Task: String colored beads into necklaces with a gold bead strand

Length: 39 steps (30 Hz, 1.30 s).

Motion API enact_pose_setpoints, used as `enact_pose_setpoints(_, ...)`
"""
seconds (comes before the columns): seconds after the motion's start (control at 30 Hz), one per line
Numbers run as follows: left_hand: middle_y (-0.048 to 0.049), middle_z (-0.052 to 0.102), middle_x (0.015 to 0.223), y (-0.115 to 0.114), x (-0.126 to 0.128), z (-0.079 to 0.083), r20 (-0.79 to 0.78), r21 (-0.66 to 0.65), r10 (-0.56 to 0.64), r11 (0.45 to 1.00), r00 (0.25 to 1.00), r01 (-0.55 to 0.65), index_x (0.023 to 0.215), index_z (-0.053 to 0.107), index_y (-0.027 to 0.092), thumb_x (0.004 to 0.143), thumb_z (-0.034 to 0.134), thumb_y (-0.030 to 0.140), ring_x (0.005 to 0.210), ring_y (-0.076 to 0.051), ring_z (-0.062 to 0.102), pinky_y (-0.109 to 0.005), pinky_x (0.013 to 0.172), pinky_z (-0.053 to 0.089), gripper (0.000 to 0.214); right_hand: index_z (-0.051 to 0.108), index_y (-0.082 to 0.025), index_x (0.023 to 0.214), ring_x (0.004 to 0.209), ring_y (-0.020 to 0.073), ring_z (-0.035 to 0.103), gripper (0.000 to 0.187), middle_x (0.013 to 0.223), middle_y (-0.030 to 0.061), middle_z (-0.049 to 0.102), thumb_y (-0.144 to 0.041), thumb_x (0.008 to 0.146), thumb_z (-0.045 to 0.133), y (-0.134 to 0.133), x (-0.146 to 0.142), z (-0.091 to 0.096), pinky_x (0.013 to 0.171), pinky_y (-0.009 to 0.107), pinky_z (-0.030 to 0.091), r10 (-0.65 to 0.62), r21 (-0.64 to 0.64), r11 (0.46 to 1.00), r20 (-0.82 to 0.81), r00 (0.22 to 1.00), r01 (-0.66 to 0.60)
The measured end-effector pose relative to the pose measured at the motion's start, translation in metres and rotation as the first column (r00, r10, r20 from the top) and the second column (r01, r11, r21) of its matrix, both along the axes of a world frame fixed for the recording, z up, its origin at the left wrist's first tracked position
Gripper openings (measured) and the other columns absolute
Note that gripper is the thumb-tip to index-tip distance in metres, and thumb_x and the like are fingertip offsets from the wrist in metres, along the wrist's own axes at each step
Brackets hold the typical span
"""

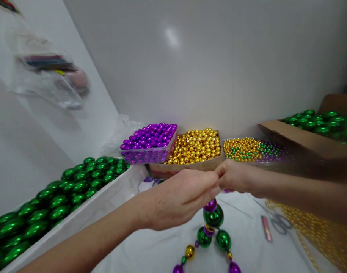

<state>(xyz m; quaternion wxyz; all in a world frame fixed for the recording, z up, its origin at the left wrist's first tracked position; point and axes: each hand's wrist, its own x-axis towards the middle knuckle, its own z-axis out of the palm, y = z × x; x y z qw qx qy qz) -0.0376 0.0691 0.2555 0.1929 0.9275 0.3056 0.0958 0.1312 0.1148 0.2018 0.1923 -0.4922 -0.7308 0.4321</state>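
My left hand (pixel 179 199) and my right hand (pixel 237 176) meet at the fingertips over the table. The left fingers are pinched together at the top of a bead necklace (pixel 214 216), whose big green, purple and gold beads run down from them and split into two strands. My right fingers are also pinched, touching the left ones; whatever they grip is hidden. Behind the hands stand a box of gold beads (pixel 194 148) and a clear tub of purple beads (pixel 150 142).
A white box (pixel 124 185) of large green beads runs along the left. Mixed small beads (pixel 247 149) and a cardboard box (pixel 292 132) of green beads are at right. Scissors (pixel 280 223), a pink cutter-like object (pixel 266 228) and gold bead strings (pixel 327 231) lie right. A plastic bag (pixel 51 76) hangs left.
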Motion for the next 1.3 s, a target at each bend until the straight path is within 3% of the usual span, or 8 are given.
enact_pose_setpoints(0.2, 0.0019, 0.046, 0.067, 0.015, -0.004, -0.008, 0.144, -0.102, 0.21, 0.975, 0.967, -0.197, 0.069, 0.048, 0.017, 0.094, 0.037, 0.028, 0.063, -0.012, 0.04, -0.024, 0.057, 0.03, 0.029, 0.062, -0.016, 0.057, 0.045, 0.0065, 0.031, 0.012, 0.047, -0.0066, 0.042, -0.018, 0.068, 0.064, 0.001, -0.008, 0.009, 0.044, 0.024, 0.02, 0.066, 0.038, 0.997, -0.018, 0.998, -0.065)
enact_pose_setpoints(0.33, 0.0015, 0.047, 0.064, 0.027, -0.008, -0.011, 0.254, -0.381, 0.341, 0.895, 0.905, -0.231, 0.067, 0.051, 0.016, 0.087, 0.046, 0.025, 0.062, -0.011, 0.044, -0.023, 0.056, 0.033, 0.023, 0.056, -0.017, 0.053, 0.046, 0.007, 0.033, 0.02, 0.046, -0.0073, 0.039, -0.022, 0.067, 0.07, 0.002, -0.006, 0.011, 0.044, 0.023, 0.022, 0.139, 0.101, 0.985, -0.009, 0.99, -0.137)
enact_pose_setpoints(0.53, 0.0036, 0.041, 0.059, 0.039, -0.015, -0.032, 0.434, -0.786, 0.583, 0.618, 0.687, -0.029, 0.063, 0.048, 0.016, 0.081, 0.051, 0.019, 0.053, -0.009, 0.042, -0.027, 0.059, 0.046, 0.018, 0.061, -0.018, 0.057, 0.049, 0.0089, 0.04, 0.014, 0.052, -0.0031, 0.051, -0.022, 0.07, 0.064, -0.001, -0.005, -0.005, 0.046, 0.024, 0.025, 0.058, 0.176, 0.983, 0.028, 0.998, -0.062)
enact_pose_setpoints(0.7, 0.0034, 0.04, 0.064, 0.038, -0.019, -0.05, 0.551, -0.821, 0.648, 0.534, 0.525, 0.203, 0.068, 0.049, 0.015, 0.086, 0.049, 0.02, 0.059, -0.009, 0.043, -0.039, 0.073, 0.053, 0.019, 0.067, -0.016, 0.071, 0.044, 0.0067, 0.027, 0.011, 0.048, -0.0054, 0.041, -0.025, 0.073, 0.061, -0.001, 0.001, -0.011, 0.041, 0.024, 0.017, 0.019, -0.08, 0.996, -0.13, 0.991, -0.03)
enact_pose_setpoints(0.87, 0.0034, 0.04, 0.064, 0.031, -0.014, -0.053, 0.568, -0.812, 0.649, 0.543, 0.507, 0.214, 0.067, 0.047, 0.014, 0.087, 0.051, 0.02, 0.059, -0.008, 0.044, -0.031, 0.07, 0.052, 0.021, 0.06, -0.016, 0.063, 0.044, 0.0063, 0.022, 0.03, 0.048, -0.0066, 0.033, -0.04, 0.079, 0.057, -0.002, 0.013, -0.008, 0.041, 0.024, 0.012, 0.096, -0.061, 0.992, -0.25, 0.963, -0.115)
enact_pose_setpoints(1.1, 0.004, 0.043, 0.065, 0.029, -0.009, -0.057, 0.47, -0.823, 0.603, 0.564, 0.644, 0.072, 0.07, 0.046, 0.016, 0.087, 0.052, 0.03, 0.06, -0.01, 0.047, -0.038, 0.072, 0.053, 0.023, 0.07, -0.018, 0.072, 0.044, 0.0073, 0.026, 0.015, 0.047, -0.006, 0.036, -0.026, 0.074, 0.059, 0.0, 0.012, -0.024, 0.042, 0.025, 0.015, 0.093, 0.149, 0.983, 0.088, 0.992, -0.105)
enact_pose_setpoints(1.17, 0.003, 0.045, 0.066, 0.024, -0.008, -0.053, 0.423, -0.757, 0.532, 0.652, 0.733, -0.037, 0.069, 0.046, 0.017, 0.089, 0.048, 0.032, 0.062, -0.011, 0.047, -0.033, 0.069, 0.05, 0.025, 0.072, -0.019, 0.073, 0.044, 0.0076, 0.029, 0.015, 0.048, -0.0052, 0.041, -0.025, 0.073, 0.058, -0.002, 0.011, -0.028, 0.042, 0.024, 0.017, 0.099, 0.199, 0.973, 0.116, 0.988, -0.12)
enact_pose_setpoints(1.3, 0.0012, 0.05, 0.071, 0.009, -0.005, -0.036, 0.235, -0.359, 0.346, 0.899, 0.908, -0.249, 0.07, 0.049, 0.017, 0.092, 0.043, 0.029, 0.068, -0.012, 0.045, -0.025, 0.062, 0.038, 0.026, 0.067, -0.019, 0.065, 0.046, 0.0078, 0.034, 0.019, 0.049, -0.0042, 0.044, -0.026, 0.078, 0.054, -0.008, 0.012, -0.026, 0.047, 0.024, 0.02, 0.097, 0.454, 0.874, 0.189, 0.977, -0.174)
